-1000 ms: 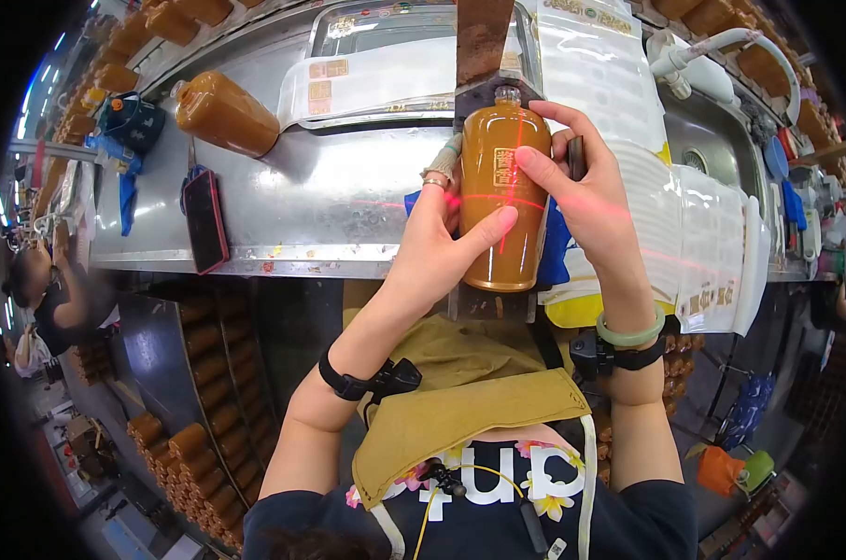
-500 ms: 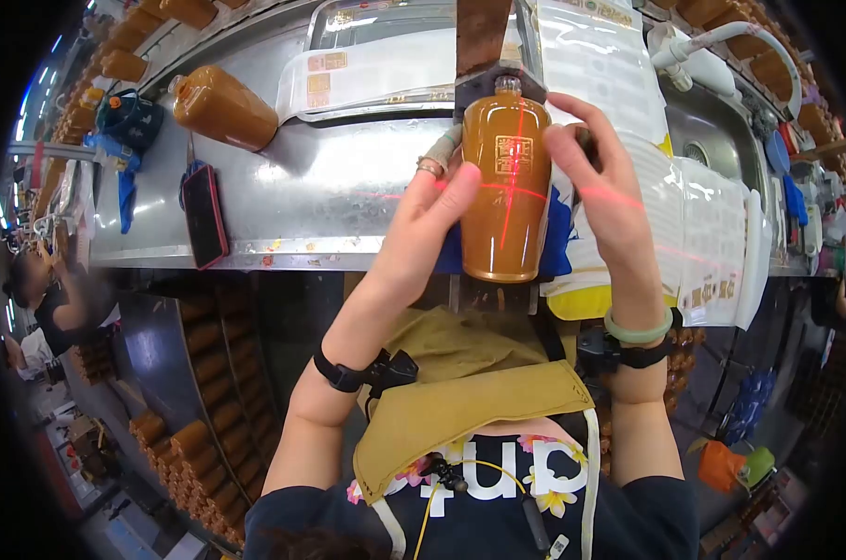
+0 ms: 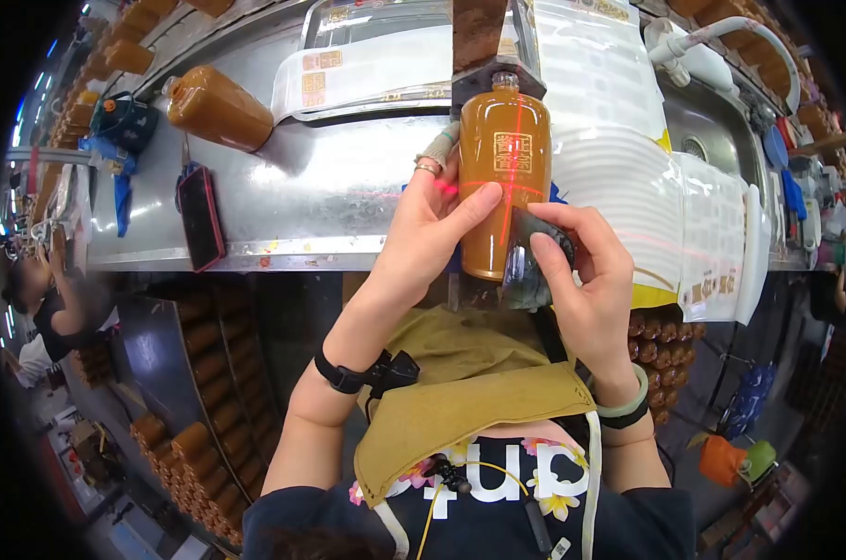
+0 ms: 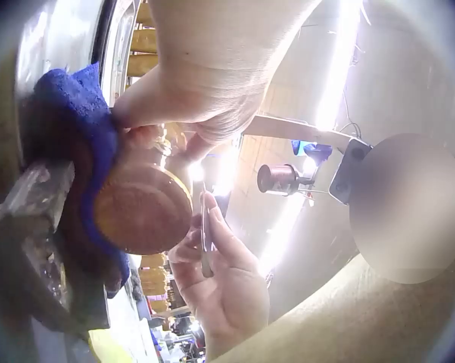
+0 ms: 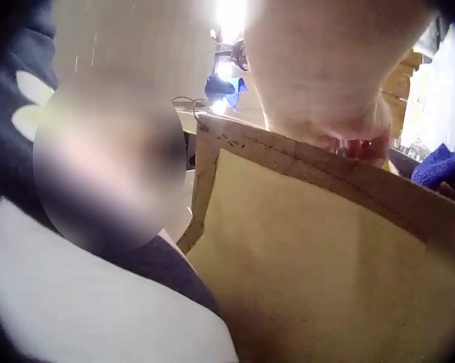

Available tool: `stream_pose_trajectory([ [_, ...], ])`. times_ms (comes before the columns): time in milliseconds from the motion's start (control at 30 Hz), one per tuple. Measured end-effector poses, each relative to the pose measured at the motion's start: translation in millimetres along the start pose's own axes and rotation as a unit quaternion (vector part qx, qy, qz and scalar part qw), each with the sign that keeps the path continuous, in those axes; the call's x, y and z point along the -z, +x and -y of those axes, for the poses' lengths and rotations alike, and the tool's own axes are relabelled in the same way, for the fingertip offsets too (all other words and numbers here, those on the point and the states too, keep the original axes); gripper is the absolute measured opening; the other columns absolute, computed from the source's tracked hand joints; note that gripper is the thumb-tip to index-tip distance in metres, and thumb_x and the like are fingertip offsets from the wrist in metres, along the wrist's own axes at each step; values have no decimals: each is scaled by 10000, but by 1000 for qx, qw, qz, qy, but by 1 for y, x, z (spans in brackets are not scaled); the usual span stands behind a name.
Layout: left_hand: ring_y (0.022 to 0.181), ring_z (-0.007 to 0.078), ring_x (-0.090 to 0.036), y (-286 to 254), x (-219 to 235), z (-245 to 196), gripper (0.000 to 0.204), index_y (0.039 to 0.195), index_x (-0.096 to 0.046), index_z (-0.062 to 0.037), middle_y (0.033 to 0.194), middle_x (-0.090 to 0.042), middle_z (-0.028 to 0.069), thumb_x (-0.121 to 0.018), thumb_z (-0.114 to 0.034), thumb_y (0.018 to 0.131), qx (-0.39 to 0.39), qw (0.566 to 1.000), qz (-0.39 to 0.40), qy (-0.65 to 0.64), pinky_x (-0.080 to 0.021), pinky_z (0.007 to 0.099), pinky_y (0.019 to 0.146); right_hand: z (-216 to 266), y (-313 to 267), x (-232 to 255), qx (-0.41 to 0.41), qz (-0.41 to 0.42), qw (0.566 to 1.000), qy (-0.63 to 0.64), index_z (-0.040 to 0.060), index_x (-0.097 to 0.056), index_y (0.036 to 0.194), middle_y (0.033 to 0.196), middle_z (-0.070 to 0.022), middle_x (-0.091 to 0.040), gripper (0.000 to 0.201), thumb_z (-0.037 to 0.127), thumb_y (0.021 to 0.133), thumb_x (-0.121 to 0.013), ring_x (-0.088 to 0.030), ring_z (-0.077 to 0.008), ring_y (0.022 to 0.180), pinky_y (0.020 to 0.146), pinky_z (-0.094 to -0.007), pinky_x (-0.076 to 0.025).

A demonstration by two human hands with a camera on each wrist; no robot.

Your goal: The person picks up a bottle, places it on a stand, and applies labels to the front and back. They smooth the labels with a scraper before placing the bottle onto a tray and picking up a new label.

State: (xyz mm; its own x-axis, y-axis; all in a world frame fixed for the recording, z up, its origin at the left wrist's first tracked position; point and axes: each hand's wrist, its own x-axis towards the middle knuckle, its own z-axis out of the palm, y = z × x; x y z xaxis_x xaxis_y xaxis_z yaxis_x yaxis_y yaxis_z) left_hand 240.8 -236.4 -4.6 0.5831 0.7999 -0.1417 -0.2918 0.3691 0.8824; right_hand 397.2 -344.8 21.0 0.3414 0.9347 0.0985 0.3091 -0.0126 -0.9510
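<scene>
A glossy brown bottle (image 3: 484,224) with a gold square mark (image 3: 513,152) lies with its neck pointing away. My left hand (image 3: 430,219) grips its left side, the thumb across the front. A wrap covers one finger of that hand. My right hand (image 3: 593,275) pinches a thin, dark, flat scraper (image 3: 526,261) by the bottle's lower right side. The left wrist view shows the bottle's round base (image 4: 144,208) and the scraper edge-on (image 4: 205,246) between right thumb and fingers. In the right wrist view my right hand (image 5: 326,76) shows mostly from its back, fingertips largely hidden.
Red laser lines cross the bottle. A blue cloth (image 4: 80,113) lies under it on a metal support. Another brown bottle (image 3: 219,109) and a phone (image 3: 201,217) lie on the left. Decal sheets (image 3: 614,187) cover the right, by a sink (image 3: 722,126). A metal post rises ahead.
My right hand has moved down from the bottle's upper right, bringing the dark scraper to its lower side. My left thumb lifted off, then returned to the front. The gold mark now shows fully.
</scene>
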Motion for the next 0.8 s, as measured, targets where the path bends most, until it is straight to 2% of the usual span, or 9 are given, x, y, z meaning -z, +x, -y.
stream_pose_trajectory([
  [400,1419,217,-493,0,-1,0,758,1612,-256,29,1608,-426,165,-704,-116,1018,1,1000,-2,3,-407,384,1185,3,4,-3,15,-12,1000,-19,53,-753,1126,871,-71,-656,229,5,903,-728,-576,-152,670,575,-296,-422],
  [600,1418,217,-491,-1,-2,1,760,1611,-256,33,1607,-428,172,-706,-114,1016,0,1000,-15,10,-412,387,1181,12,4,-1,35,-6,992,-125,69,-767,1126,847,-61,-625,247,2,889,-745,-532,-159,636,536,-309,-393],
  [800,1436,221,-470,-1,-2,2,726,1608,-263,36,1608,-421,173,-681,-91,1028,-8,1000,-10,8,-401,380,1187,21,4,-2,25,-8,990,-135,64,-769,1119,859,-72,-630,249,-6,881,-748,-537,-156,653,554,-294,-401],
])
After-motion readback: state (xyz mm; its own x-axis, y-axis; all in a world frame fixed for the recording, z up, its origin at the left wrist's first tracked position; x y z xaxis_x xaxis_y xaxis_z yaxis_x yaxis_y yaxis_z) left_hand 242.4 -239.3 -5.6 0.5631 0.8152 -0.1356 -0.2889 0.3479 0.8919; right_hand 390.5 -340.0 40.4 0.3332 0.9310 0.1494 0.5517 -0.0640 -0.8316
